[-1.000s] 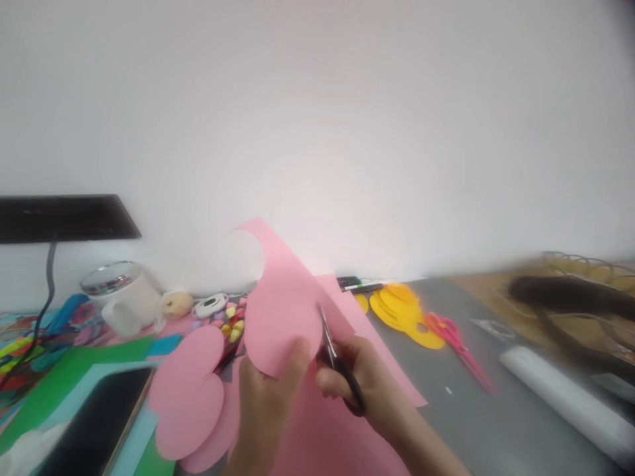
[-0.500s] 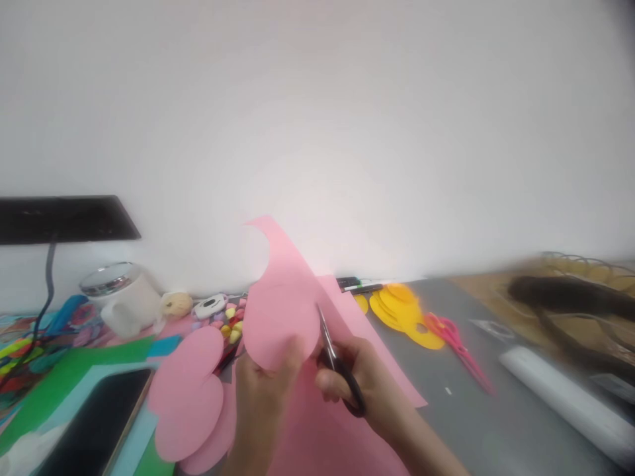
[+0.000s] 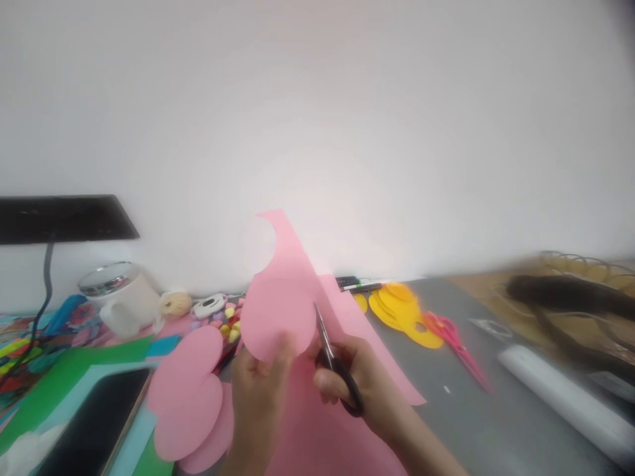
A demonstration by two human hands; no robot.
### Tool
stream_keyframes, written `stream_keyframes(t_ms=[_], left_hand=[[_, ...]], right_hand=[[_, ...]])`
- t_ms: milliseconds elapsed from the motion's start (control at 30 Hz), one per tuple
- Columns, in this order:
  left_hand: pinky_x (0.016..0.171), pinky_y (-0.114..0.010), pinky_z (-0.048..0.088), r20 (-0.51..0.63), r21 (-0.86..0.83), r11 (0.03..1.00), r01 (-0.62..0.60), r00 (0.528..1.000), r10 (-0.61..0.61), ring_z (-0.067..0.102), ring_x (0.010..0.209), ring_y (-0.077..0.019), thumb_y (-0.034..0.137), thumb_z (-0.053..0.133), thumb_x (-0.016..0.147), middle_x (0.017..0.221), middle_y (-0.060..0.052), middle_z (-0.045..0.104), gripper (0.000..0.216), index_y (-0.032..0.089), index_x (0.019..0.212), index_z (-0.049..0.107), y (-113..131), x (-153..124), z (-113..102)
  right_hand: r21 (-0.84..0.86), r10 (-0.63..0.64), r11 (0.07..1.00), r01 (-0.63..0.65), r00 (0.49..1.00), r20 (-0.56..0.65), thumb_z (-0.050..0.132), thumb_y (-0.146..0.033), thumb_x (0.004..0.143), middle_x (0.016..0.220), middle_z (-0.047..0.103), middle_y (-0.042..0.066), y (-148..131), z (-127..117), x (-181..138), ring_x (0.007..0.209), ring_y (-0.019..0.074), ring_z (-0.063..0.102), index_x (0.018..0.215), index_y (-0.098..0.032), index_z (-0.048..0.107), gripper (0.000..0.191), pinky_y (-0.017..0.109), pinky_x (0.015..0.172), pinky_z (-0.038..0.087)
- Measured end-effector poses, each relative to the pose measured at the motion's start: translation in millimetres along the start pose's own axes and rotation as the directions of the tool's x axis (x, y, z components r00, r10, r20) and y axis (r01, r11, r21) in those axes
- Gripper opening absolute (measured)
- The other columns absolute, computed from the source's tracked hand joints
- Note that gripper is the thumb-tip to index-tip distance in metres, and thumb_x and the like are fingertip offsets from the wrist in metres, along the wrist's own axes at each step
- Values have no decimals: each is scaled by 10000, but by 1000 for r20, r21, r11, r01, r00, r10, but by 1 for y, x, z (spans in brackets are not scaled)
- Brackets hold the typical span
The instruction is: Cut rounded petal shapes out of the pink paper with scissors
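My left hand [image 3: 258,390] pinches the lower edge of a pink paper [image 3: 278,314], which has a rounded outline below and a curved strip rising at its top. Black-handled scissors [image 3: 333,363] are in my right hand [image 3: 364,380], their blades pointing up at the paper's right edge. How far apart the blades stand, I cannot tell. Below both hands lies a larger pink sheet [image 3: 327,436]. Several pink paper circles [image 3: 191,416] overlap to the left of my left hand.
On the left are a phone [image 3: 96,423], green paper [image 3: 37,400] and a white lidded mug [image 3: 124,304]. To the right lie yellow paper cutouts [image 3: 394,311], pink scissors [image 3: 459,347] and a white roll [image 3: 565,396]. A white wall [image 3: 317,119] stands behind.
The pink paper has turned slightly, its top strip shifting right and the rounded part a little left. My left hand has moved slightly left and up; the scissors have barely moved.
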State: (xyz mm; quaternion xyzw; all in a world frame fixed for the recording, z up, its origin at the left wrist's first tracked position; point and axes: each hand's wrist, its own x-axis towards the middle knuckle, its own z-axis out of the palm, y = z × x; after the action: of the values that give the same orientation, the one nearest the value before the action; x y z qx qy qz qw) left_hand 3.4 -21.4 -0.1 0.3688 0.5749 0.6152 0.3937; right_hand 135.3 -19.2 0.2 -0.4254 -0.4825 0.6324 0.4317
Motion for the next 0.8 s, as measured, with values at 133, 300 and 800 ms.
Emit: stream_keyframes(t_ms=[133, 300, 800], left_hand=[[603, -326, 513, -41, 49, 999, 10, 999, -8, 626, 686, -235, 442, 695, 647, 520, 6, 570, 263, 190, 657, 622, 9, -3, 1], [523, -304, 494, -73, 41, 997, -61, 995, 64, 590, 629, -204, 444, 760, 585, 619, -4, 601, 356, 170, 779, 640, 7, -1, 1], [593, -307, 509, -90, 130, 991, -40, 995, 52, 642, 691, -215, 446, 695, 623, 681, -37, 699, 276, 177, 669, 660, 23, -19, 11]], right_hand=[[-18, -6, 1000, 6, 999, 38, 703, -180, 604, 478, 518, -67, 2, 3, -1, 434, 85, 467, 706, -153, 579, 163, 182, 419, 346], [-13, 2, 1000, -1, 997, 75, 760, -268, 616, 507, 507, -61, 3, 4, -1, 459, 104, 484, 746, -155, 576, 252, 200, 431, 353], [30, -137, 990, 135, 982, 127, 854, -416, 565, 567, 385, -73, -5, 2, -1, 523, 80, 311, 659, -172, 481, 455, 215, 471, 263]])
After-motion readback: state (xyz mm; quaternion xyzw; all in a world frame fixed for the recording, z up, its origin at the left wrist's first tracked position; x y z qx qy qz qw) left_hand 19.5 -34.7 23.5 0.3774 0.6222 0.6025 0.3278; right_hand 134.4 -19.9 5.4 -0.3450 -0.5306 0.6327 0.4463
